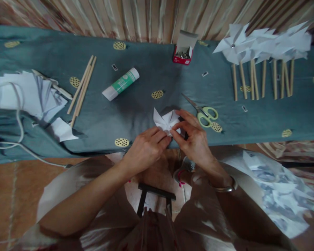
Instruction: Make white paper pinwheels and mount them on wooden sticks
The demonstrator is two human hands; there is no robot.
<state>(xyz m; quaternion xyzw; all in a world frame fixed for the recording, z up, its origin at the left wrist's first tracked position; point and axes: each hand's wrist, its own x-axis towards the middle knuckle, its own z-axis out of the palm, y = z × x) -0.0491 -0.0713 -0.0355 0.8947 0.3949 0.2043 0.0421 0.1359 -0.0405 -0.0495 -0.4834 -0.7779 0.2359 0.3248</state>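
A white paper pinwheel (165,120) with folded, pointed blades lies at the table's near edge, between both hands. My left hand (149,144) grips its lower left side, fingers bent together. From the right, my right hand (192,134) holds the paper, with thumb and index finger pinched near the centre and another finger on the upper blade. Whether a small pin sits in that pinch is too small to tell. Close by on the right are scissors (203,112) with light green handles. A glue stick (121,83) lies to the upper left.
Finished pinwheels (232,47) on wooden sticks lie at the back right. An open red box (182,57) of small metal pins stands at the back. Loose sticks (83,85), a stack of paper (23,94) and a white cable (19,118) are at left. A bag of paper scraps (279,188) is lower right.
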